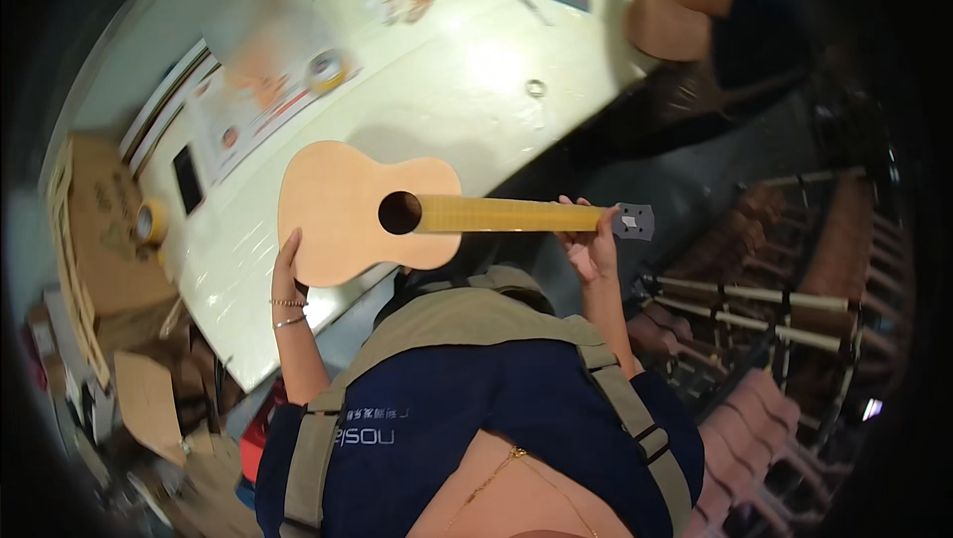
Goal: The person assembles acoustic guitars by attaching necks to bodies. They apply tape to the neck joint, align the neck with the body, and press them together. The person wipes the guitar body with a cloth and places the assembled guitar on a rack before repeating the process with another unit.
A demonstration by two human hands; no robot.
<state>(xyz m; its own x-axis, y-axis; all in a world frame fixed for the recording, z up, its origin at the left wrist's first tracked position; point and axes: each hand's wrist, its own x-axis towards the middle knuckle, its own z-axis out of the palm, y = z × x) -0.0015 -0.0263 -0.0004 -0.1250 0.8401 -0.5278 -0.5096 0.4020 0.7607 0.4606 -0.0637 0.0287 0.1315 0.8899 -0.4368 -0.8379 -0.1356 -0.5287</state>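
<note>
While the small guitar-shaped instrument [342, 210] lies face up across both hands, its state can be judged fairly well: body and neck are joined, the round soundhole [400, 212] is cut, and a yellow strip [516, 214] covers the length of the fingerboard. The pale top shows no bridge, no strings run along the neck, and the grey headstock [633, 222] has dark holes but no tuning pegs that I can make out, so by that measure the fittings seem to be left to do. The instrument sits over the near edge of the white table [427, 101], its body to the left and its neck reaching right, beyond the tabletop. Whether the body touches the table or is held just above it is hard to tell from overhead.

Coming up from the near left, the left forearm runs almost straight away from the chest; the left hand [288, 272] grips the near left rim of the body, thumb laid on the top, its other fingers hidden beneath. On the right, the forearm angles far and slightly left, and the right hand [594, 256] grasps the neck beside the headstock, with the thumb over the front and fingertips showing past the far side. Both hands thus bear the instrument, one near each end.
</note>
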